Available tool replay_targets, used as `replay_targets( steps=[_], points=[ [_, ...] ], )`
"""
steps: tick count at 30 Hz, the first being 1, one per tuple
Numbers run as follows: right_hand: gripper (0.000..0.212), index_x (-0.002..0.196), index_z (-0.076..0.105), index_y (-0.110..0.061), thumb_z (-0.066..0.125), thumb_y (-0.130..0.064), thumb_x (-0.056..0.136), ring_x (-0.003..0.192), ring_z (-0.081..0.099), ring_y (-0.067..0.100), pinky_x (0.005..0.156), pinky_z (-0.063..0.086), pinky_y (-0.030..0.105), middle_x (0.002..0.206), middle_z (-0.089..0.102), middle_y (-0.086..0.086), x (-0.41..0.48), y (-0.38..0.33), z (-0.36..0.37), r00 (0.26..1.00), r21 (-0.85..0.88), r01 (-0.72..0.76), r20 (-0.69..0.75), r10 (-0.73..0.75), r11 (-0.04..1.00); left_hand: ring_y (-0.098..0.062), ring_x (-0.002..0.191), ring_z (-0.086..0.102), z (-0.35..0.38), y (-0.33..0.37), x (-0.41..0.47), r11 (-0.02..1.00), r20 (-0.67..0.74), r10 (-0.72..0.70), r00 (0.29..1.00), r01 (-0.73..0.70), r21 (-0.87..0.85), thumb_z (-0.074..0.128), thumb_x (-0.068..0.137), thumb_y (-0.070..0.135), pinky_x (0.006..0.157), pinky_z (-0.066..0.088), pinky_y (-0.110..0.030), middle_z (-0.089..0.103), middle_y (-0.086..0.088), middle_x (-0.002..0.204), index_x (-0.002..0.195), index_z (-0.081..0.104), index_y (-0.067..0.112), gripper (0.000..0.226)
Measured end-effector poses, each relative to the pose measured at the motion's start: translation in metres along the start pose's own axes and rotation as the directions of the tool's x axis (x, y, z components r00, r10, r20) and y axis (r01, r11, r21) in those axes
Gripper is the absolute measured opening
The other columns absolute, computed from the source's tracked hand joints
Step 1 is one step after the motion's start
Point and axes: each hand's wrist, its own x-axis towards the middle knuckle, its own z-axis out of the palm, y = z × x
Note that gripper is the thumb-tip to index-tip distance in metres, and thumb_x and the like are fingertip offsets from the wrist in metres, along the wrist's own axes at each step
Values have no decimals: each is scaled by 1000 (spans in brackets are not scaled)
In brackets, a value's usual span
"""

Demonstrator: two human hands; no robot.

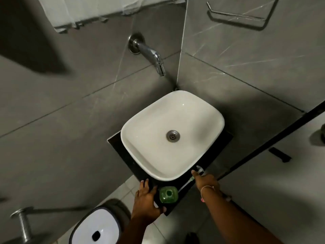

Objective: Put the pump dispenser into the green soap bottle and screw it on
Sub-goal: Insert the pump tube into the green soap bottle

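Note:
The green soap bottle (168, 194) stands upright with its neck uncovered on the black counter (190, 196), just in front of the sink. My left hand (146, 199) rests flat on the counter's edge to the left of the bottle, fingers spread, holding nothing. The pump dispenser (200, 169) lies on the counter at the sink's right front corner, its thin tube (185, 184) pointing toward the bottle. My right hand (204, 181) is on the pump, fingers closing around its collar and covering part of it.
A white basin (133, 131) fills most of the counter, with a chrome tap (154, 59) on the grey tiled wall above. A white-lidded bin (95, 229) stands on the floor at lower left. A dark door frame (281, 136) runs along the right.

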Motion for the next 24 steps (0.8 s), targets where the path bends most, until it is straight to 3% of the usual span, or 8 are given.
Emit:
replay_targets(
  steps=[2, 7, 10, 12, 14, 17, 20, 24],
  points=[
    [57, 108, 65, -1, 66, -51, 81, 109, 60, 39, 91, 49, 41, 117, 66, 24, -1, -5, 2, 1000, 107, -21, 7, 21, 994, -30, 147, -7, 1, 3, 4, 999, -27, 2, 1000, -3, -37, 68, 63, 61, 118, 15, -46, 0, -10, 161, 138, 38, 36, 85],
    [49, 111, 66, -4, 66, -45, 83, 103, 62, 43, 87, 51, 52, 112, 67, 24, 7, -6, 9, 997, 164, -61, 58, 52, 985, -31, 147, -7, 5, 8, 7, 994, -69, -29, 997, 22, -105, 75, 57, 55, 118, 15, -47, 1, -12, 161, 123, 54, 41, 71],
    [48, 110, 68, -9, 62, -49, 84, 97, 64, 39, 75, 54, 42, 109, 68, 23, 12, -1, 11, 998, 135, -69, 23, 66, 988, -31, 147, -8, 10, 4, 8, 994, -85, -28, 996, 18, -109, 77, 60, 53, 118, 14, -48, 2, -12, 161, 121, 56, 41, 66],
    [57, 99, 69, 0, 63, -54, 81, 77, 65, 37, 69, 56, 43, 104, 70, 24, 12, 2, 10, 991, 169, -131, 12, 130, 977, -31, 147, -9, 13, 3, 8, 994, -101, -24, 995, 13, -109, 78, 61, 52, 118, 14, -49, 2, -11, 161, 121, 57, 41, 64],
    [58, 95, 69, 4, 65, -52, 81, 59, 60, 33, 50, 47, 34, 101, 70, 25, 5, 3, 4, 991, 272, -130, 1, 135, 954, -30, 147, -11, 14, 2, 8, 994, -110, -22, 994, 10, -105, 77, 61, 51, 119, 13, -49, 1, -11, 161, 120, 57, 40, 63],
    [41, 87, 72, -8, 61, -48, 85, 63, 57, 25, 51, 34, 27, 92, 71, 20, -15, 11, -5, 991, 445, 99, -123, -48, 890, -29, 147, -12, 16, 1, 8, 995, -124, -13, 992, 0, -98, 77, 62, 51, 119, 11, -49, -1, -10, 161, 120, 58, 39, 63],
    [32, 79, 70, -22, 64, -54, 79, 65, 60, 13, 60, 44, 30, 71, 68, -5, -61, 22, -19, 957, 617, 280, -244, -159, 736, -28, 147, -14, 17, 1, 8, 994, -128, -19, 992, 5, -107, 76, 63, 51, 120, 9, -50, -2, -8, 161, 122, 57, 38, 63],
    [19, 89, 69, -31, 71, -47, 78, 84, 64, -1, 73, 48, 24, 88, 70, -12, -102, 21, -13, 883, 638, 470, -330, -335, 610, -27, 147, -14, 17, 1, 8, 995, -133, -13, 991, -1, -104, 76, 63, 51, 120, 8, -50, -2, -9, 161, 122, 56, 39, 64]
  ],
)
